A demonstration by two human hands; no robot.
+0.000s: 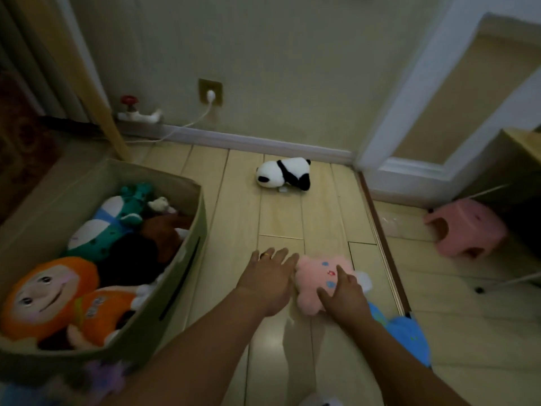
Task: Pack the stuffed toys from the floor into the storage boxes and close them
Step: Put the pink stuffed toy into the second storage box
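A person's left hand [270, 281], fingers straight, touches a pink stuffed toy [317, 284] on the wooden floor [231, 230]; the right hand [342, 293] presses on it, fingers spread, beside an open toy-filled storage box [187, 259]

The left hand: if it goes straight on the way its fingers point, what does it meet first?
Bare floor first, it seems. The left hand points up-right toward the panda toy by the wall, probably the first thing met; depth is unclear.
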